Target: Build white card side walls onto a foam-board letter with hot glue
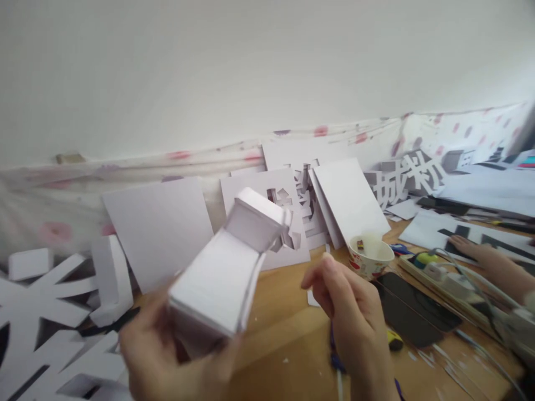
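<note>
My left hand (179, 345) is wrapped round the lower end of a white box-like piece (221, 273), held tilted above the wooden table (271, 334). The piece has a bent, angular upper end and looks slightly blurred. To its right, my right hand (346, 312) is raised apart from the piece, with its fingers curled and the thumb and fingertips close together. Whether anything small sits between those fingertips cannot be made out. Behind the white piece lean white boards with cut-out shapes (267, 195).
White cut-out shapes (50, 301) pile up at the left. At the right are a paper cup (371, 255), dark phones (413, 312), a power strip (451, 284) with cables and another person's hand (480, 250). A yellow-black tool (394, 340) lies beside my right hand.
</note>
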`<state>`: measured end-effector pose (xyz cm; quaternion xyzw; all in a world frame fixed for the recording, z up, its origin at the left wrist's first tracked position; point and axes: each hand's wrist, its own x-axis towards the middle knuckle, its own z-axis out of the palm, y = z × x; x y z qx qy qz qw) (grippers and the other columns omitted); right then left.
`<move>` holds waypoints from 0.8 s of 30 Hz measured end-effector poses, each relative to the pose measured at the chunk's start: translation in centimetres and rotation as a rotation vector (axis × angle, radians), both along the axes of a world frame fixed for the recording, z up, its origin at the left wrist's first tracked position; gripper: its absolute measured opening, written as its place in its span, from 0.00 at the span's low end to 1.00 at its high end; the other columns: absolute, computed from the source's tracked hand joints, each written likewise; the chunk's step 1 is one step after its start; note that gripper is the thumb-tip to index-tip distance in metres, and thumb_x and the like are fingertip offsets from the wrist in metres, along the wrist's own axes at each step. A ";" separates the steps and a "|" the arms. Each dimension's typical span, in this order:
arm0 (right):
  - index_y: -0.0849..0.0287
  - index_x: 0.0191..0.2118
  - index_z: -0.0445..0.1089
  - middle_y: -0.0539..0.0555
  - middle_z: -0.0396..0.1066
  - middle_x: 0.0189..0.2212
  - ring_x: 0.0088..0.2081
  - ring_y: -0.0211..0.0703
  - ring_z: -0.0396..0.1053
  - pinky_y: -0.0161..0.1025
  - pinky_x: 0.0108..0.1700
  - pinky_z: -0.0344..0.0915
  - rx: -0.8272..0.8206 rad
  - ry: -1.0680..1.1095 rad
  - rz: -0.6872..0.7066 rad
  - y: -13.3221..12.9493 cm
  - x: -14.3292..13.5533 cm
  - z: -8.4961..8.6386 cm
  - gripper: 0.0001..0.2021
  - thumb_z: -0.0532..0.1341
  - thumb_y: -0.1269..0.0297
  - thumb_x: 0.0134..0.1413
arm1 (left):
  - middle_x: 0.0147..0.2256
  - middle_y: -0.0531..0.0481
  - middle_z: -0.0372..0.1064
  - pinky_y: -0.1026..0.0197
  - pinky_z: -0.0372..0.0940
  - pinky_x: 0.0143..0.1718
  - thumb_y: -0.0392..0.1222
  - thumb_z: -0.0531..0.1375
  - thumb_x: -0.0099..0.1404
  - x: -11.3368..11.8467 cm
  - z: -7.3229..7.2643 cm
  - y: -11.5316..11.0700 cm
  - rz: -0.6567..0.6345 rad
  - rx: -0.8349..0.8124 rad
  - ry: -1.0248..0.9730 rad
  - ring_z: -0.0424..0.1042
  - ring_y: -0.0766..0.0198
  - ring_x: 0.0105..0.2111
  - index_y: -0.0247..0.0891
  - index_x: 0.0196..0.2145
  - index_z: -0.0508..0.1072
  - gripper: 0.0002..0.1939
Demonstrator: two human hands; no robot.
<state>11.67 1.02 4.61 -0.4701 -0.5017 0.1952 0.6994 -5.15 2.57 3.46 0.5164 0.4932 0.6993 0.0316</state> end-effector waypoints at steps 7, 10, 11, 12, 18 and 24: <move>0.56 0.35 0.72 0.49 0.70 0.26 0.27 0.39 0.66 0.34 0.25 0.60 -0.301 -0.554 -0.238 -4.2 7.3 -7.6 0.11 0.57 0.57 0.62 | 0.47 0.42 0.71 0.46 0.72 0.46 0.53 0.74 0.43 -1.2 -2.3 3.4 -0.109 -0.296 -0.198 0.75 0.50 0.46 0.42 0.49 0.59 0.41; 0.58 0.45 0.72 0.58 0.76 0.41 0.42 0.48 0.75 0.44 0.44 0.72 -0.302 -0.744 -0.201 -4.9 9.4 -13.7 0.14 0.52 0.68 0.59 | 0.53 0.37 0.65 0.43 0.68 0.51 0.56 0.73 0.44 -1.5 -3.9 4.5 -0.134 -0.344 -0.086 0.71 0.47 0.51 0.43 0.55 0.53 0.47; 0.60 0.49 0.71 0.61 0.74 0.47 0.48 0.50 0.74 0.47 0.49 0.71 -0.318 -0.800 -0.194 -4.8 9.6 -15.6 0.18 0.51 0.72 0.56 | 0.54 0.36 0.63 0.42 0.67 0.53 0.57 0.72 0.46 -1.5 -4.3 4.8 -0.132 -0.361 -0.042 0.70 0.46 0.52 0.42 0.56 0.52 0.47; 0.62 0.53 0.70 0.63 0.72 0.52 0.52 0.51 0.72 0.49 0.54 0.69 -0.384 -0.866 -0.191 -4.7 9.6 -17.2 0.22 0.50 0.76 0.53 | 0.55 0.36 0.63 0.41 0.65 0.54 0.59 0.71 0.48 -1.4 -4.5 5.1 -0.125 -0.376 -0.005 0.69 0.45 0.53 0.42 0.57 0.52 0.47; 0.71 0.56 0.68 0.69 0.72 0.51 0.51 0.60 0.71 0.54 0.53 0.67 -0.698 -1.087 -0.213 -3.0 8.5 -20.5 0.27 0.51 0.85 0.49 | 0.49 0.41 0.67 0.48 0.66 0.50 0.63 0.56 0.64 -1.6 -4.8 6.1 -0.191 -0.449 0.046 0.71 0.52 0.49 0.45 0.57 0.56 0.31; 0.71 0.50 0.70 0.68 0.73 0.44 0.46 0.60 0.71 0.51 0.51 0.67 -0.702 -1.106 -0.197 -1.9 9.4 -19.0 0.21 0.56 0.81 0.48 | 0.30 0.52 0.68 0.60 0.63 0.31 0.65 0.57 0.62 -2.0 -3.0 6.2 -0.178 -0.509 0.201 0.70 0.59 0.30 0.45 0.50 0.71 0.26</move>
